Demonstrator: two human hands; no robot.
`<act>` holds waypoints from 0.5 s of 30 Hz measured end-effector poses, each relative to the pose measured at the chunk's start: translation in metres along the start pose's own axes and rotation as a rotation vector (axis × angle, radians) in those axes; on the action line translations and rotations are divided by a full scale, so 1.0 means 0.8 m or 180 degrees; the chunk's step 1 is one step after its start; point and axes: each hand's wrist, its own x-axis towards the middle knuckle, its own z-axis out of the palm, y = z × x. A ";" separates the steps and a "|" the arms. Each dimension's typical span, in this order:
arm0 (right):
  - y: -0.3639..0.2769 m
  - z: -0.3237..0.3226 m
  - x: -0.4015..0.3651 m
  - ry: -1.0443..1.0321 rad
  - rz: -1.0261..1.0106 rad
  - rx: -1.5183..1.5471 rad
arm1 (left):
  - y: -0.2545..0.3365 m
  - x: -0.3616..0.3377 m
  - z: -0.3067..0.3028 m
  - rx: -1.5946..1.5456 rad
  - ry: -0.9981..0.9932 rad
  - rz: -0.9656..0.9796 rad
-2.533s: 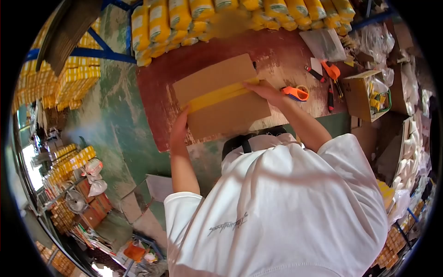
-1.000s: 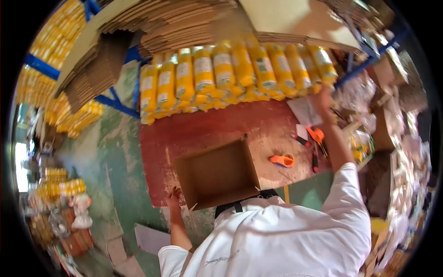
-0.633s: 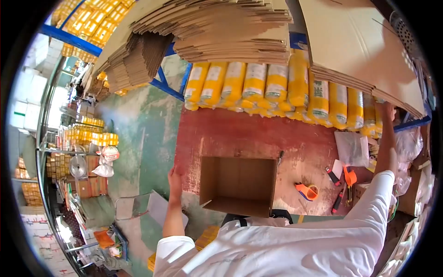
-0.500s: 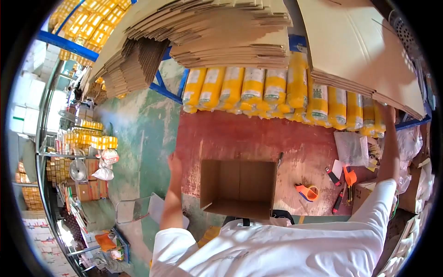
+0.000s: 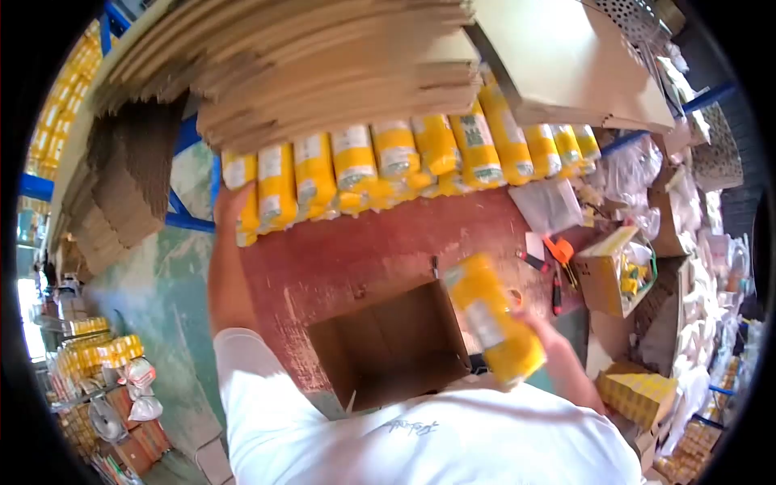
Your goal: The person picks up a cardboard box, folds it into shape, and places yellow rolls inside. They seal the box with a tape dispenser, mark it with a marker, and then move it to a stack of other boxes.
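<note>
An open, empty cardboard box [image 5: 388,343] stands at the near edge of the red worktop [image 5: 347,250]. My right hand [image 5: 540,327] is closed on a yellow wrapped pack [image 5: 495,319], tilted just right of the box. My left hand [image 5: 233,200] reaches to the left end of a row of yellow packs [image 5: 315,174], touching the leftmost pack [image 5: 242,182]. Its fingers are blurred and partly lost against that pack, so their grip is unclear.
Stacked flat cardboard [image 5: 339,73] overhangs the row, with more sheets [image 5: 574,65] at right. Cutters [image 5: 556,291], an orange tool [image 5: 559,249] and a plastic bag [image 5: 546,206] lie on the right. An opened carton [image 5: 606,271] stands beyond. Blue rack bars [image 5: 190,218] are at left.
My right hand has come from the row's right end to beside the box, now holding a yellow pack. My left hand has moved up to the row's left end. The view has shifted and tilted.
</note>
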 end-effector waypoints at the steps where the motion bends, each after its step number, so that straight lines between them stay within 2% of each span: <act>1: 0.006 0.050 -0.010 -0.0718 0.0381 0.0593 | 0.005 -0.007 -0.010 0.0010 -0.0055 -0.0082; 2: 0.004 0.129 -0.035 -0.0500 0.0728 0.0149 | 0.006 -0.026 -0.017 -0.0106 -0.0110 -0.0229; 3: 0.007 0.156 -0.023 -0.0934 0.1226 0.0365 | 0.013 -0.044 -0.024 -0.0483 -0.0182 -0.0397; 5: 0.013 0.197 -0.012 -0.1601 0.1177 0.0245 | 0.026 -0.096 -0.049 -0.1357 -0.0544 -0.0907; 6: 0.007 0.227 -0.017 -0.1691 0.1003 0.0078 | 0.012 -0.118 -0.055 -0.1691 -0.0485 -0.0936; 7: 0.071 0.223 0.083 -0.2018 0.1496 0.0445 | -0.001 -0.136 -0.063 -0.2041 -0.0403 -0.0911; 8: 0.081 0.244 0.103 -0.1880 0.1549 0.0261 | -0.016 -0.166 -0.071 -0.2370 -0.0336 -0.0922; 11: 0.132 0.287 0.175 -0.1801 0.1318 -0.0427 | -0.043 -0.281 -0.106 -0.3456 -0.0683 -0.1008; 14: 0.207 0.331 0.237 -0.1456 0.0771 -0.1111 | -0.047 -0.422 -0.127 -0.3606 -0.0741 -0.0980; 15: 0.231 0.347 0.246 -0.0912 0.0346 -0.2023 | -0.052 -0.464 -0.121 -0.3770 -0.0782 -0.0935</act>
